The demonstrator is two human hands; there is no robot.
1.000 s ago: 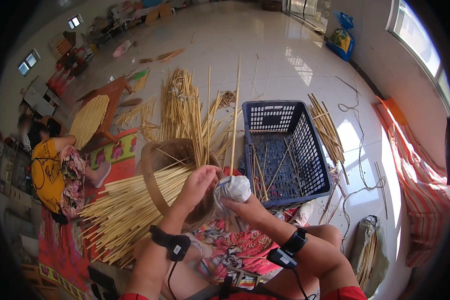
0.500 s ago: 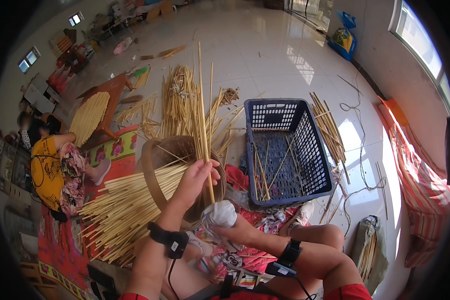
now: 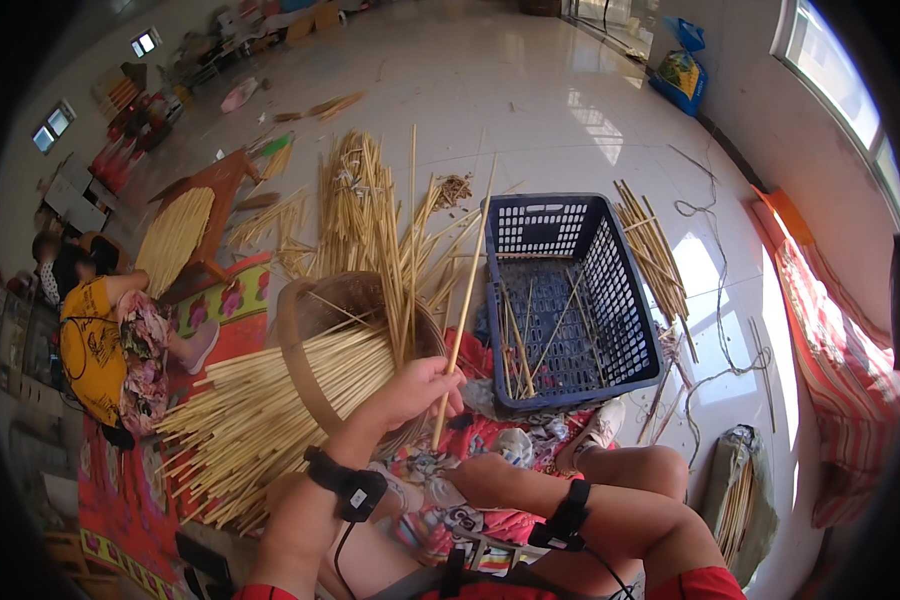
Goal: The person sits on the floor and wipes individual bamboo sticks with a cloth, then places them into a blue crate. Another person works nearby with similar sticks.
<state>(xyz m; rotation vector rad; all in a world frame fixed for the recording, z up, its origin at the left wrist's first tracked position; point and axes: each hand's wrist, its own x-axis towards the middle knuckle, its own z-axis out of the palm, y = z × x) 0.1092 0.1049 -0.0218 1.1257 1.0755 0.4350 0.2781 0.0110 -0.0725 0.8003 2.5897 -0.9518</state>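
My left hand (image 3: pixel 422 388) is closed around one long pale-yellow stick (image 3: pixel 466 300), which leans up and to the right. Below it is my right hand (image 3: pixel 472 482), above my lap; its fingers are blurred and partly hidden, so I cannot see what they hold. A greyish-white cloth (image 3: pixel 513 449) shows beside it. Behind my left hand, a brown basket with a hoop handle (image 3: pixel 295 370) has a thick pile of similar sticks (image 3: pixel 250 420) spreading out at its left. More long sticks (image 3: pixel 398 270) stand upright just beyond my left wrist.
A dark blue plastic crate (image 3: pixel 652 340) with a few sticks stands right of my hands. Stick bundles (image 3: pixel 355 200) and loose sticks (image 3: pixel 655 250) lie around on the tiled floor. At the left, a person in yellow (image 3: pixel 95 340) sits by a low wooden table (image 3: pixel 235 185). Cords (image 3: pixel 715 290) trail at the right.
My left hand has moved down and right, and its stick now tilts rightward instead of standing upright. My right hand has dropped lower, and the white cloth bundle no longer shows around the stick's lower end.
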